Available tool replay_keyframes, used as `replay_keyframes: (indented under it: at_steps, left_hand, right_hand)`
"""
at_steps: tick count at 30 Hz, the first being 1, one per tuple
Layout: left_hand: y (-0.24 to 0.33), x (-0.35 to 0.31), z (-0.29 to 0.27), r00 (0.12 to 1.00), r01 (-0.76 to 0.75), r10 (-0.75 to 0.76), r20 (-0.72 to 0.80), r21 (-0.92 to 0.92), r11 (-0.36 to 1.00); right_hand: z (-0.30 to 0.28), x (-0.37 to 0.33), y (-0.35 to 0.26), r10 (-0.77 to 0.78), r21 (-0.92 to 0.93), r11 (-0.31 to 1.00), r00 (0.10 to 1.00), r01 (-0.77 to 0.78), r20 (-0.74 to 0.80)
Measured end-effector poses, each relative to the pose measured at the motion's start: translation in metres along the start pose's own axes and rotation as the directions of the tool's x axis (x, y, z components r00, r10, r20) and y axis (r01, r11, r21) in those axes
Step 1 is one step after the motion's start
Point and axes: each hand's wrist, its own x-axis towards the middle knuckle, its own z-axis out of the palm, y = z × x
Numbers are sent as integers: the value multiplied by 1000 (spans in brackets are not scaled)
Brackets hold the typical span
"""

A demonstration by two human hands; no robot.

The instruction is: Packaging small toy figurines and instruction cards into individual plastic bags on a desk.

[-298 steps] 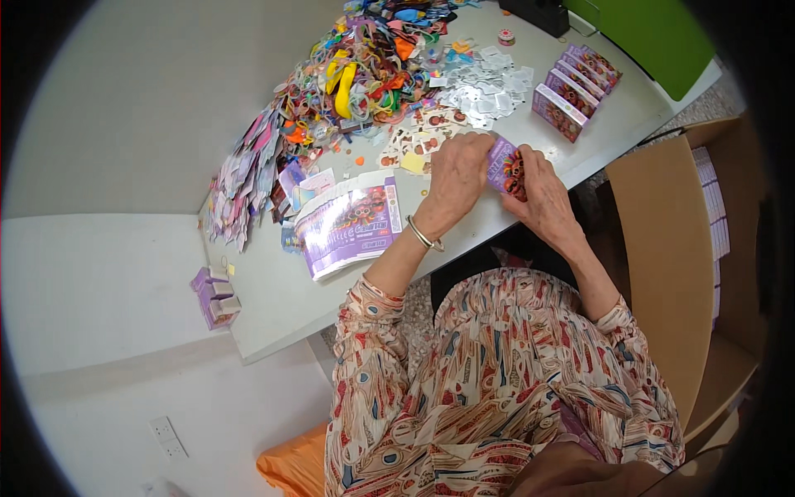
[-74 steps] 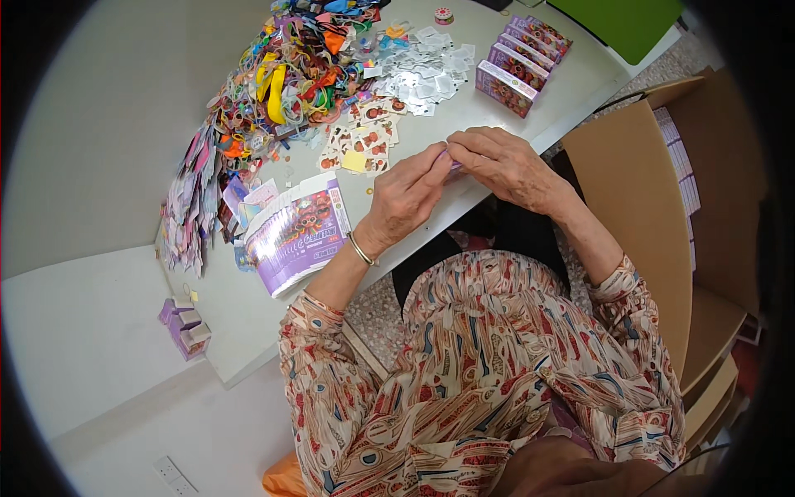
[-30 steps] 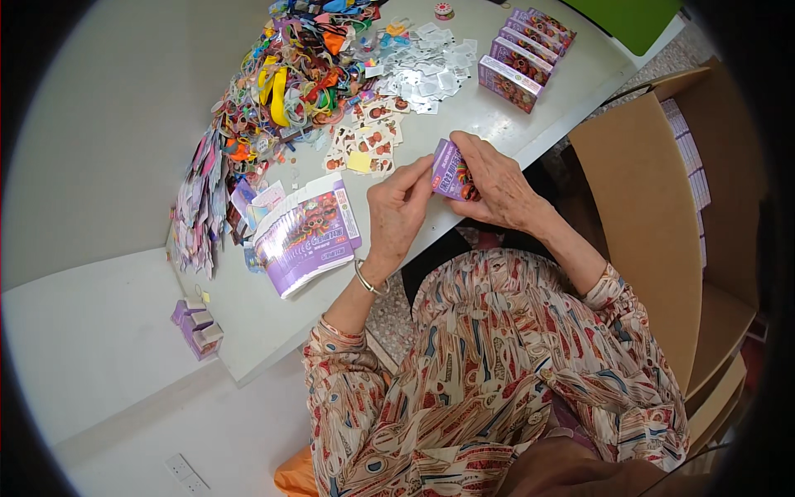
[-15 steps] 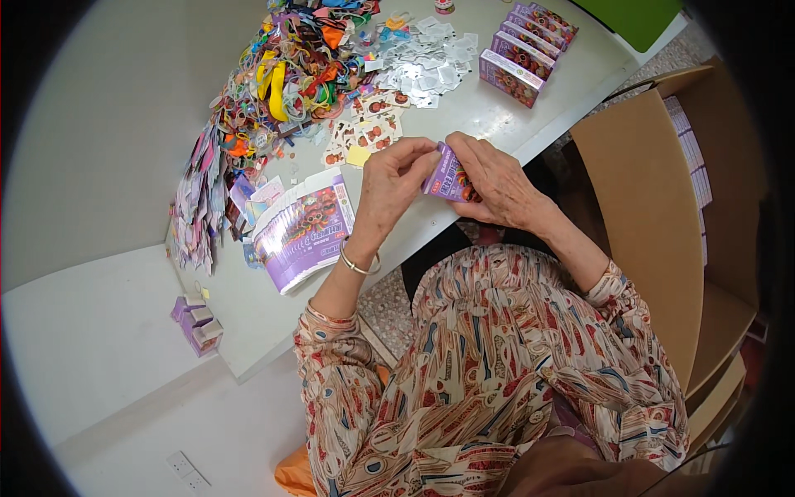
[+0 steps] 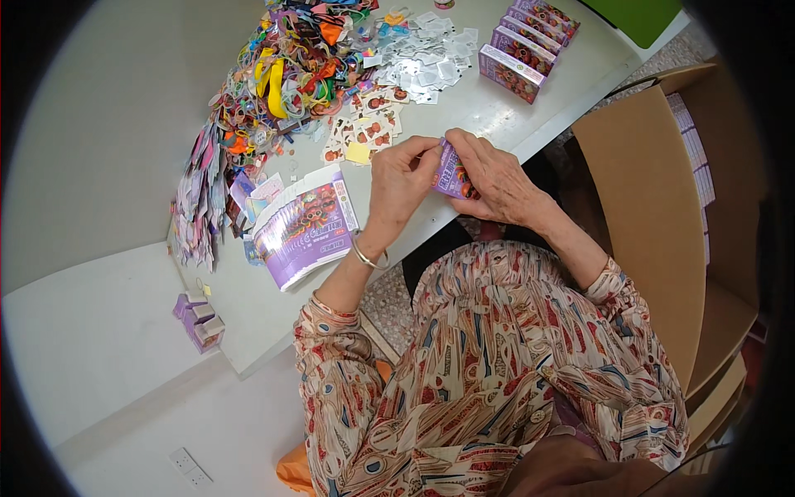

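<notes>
Over the table's front edge I hold a small purple carton (image 5: pixel 452 172) with colourful printed pictures. My right hand (image 5: pixel 503 186) is wrapped round its right side, fingers over the top. My left hand (image 5: pixel 397 186) is closed, thumb and fingertips pinching at the carton's left end; the fingers partly hide that end. Left of my left forearm lies a fanned stack of flat purple cartons (image 5: pixel 310 236). Beyond my hands are picture cards (image 5: pixel 373 124) with a yellow slip (image 5: pixel 358 153) among them.
A row of filled-out purple boxes (image 5: pixel 512 74) stands at the far right. Small clear packets (image 5: pixel 426 62) and a heap of colourful trinkets (image 5: pixel 281 79) lie at the back. An open cardboard box (image 5: pixel 642 224) stands to my right. Several small purple boxes (image 5: pixel 199 323) sit at far left.
The carton has turned slightly in my hands, and its left end has moved a little to the right. My left hand has followed it and shifted slightly right.
</notes>
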Motion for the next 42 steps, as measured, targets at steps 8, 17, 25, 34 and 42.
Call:
replay_keyframes:
  at_steps: [8,17,25,34,42]
  left_hand:
    - [-2,0,1,995,97,-97,11,-198,975]
    - [-6,-5,-8,1000,6,-5,8,-171,985]
    - [-9,-30,12,989,-20,-2,-150,-146,989]
    - [0,-28,12,991,6,-23,-132,-127,992]
    - [1,-35,36,914,-261,272,-303,76,962]
  right_hand:
    - [-1,2,-1,-1,29,1000,1000,1,10]
    - [-5,6,-2,112,100,989,993,-108,-29]
    - [-4,6,3,140,129,983,987,-129,-78]
    - [-3,5,6,103,129,988,990,-90,-97]
    - [0,3,7,96,149,986,984,-73,-153]
